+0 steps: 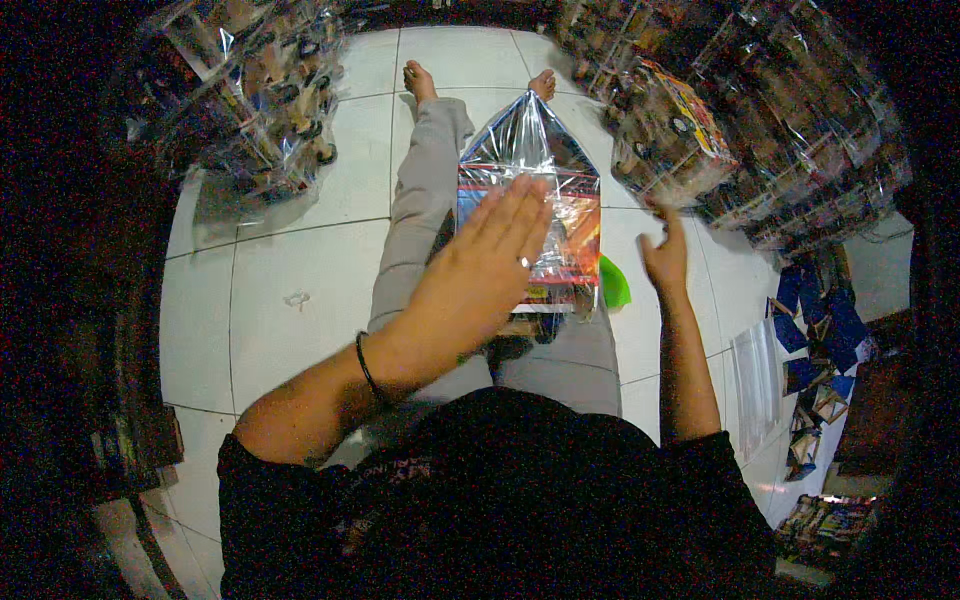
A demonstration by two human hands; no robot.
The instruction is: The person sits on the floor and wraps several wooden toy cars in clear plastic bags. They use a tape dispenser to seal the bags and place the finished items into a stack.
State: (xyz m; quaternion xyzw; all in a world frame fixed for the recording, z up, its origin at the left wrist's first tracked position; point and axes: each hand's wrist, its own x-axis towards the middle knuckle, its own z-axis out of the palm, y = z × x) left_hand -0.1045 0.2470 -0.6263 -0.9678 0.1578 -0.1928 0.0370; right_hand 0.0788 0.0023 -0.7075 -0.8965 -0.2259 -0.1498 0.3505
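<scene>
- Left hand (490,240): open, palm down, fingers together and laid flat across the front of the package; grips nothing. The flat spread presumably keeps the slick film lying smooth and the package steady. A ring and a dark wristband are worn.
- Right hand (668,255): raised to the right of the package, apart from it; thumb standing away from the fingers, open, with nothing seen in its grasp.
- Package (578,235): one, flat, printed in blue, orange and red, under clear film that runs to a point at the far end. Lies on the lap, point toward the feet, the legs apparently serving as a work surface within easy reach of both hands.
- Grey trousers (410,240): legs stretched forward, bare feet beyond.
- Green object (614,284): one, just beside the package's right edge; mostly hidden, so its kind cannot be told.
- Left pile (265,110): items in clear film, on the tiled floor (300,320).
- Right pile (790,130): larger, likewise wrapped; both piles set to the sides, seemingly leaving room for the legs.
- Pale sheet (756,385): flat at right.
- Dark-blue pieces (830,315): scattered beside the sheet.
</scene>
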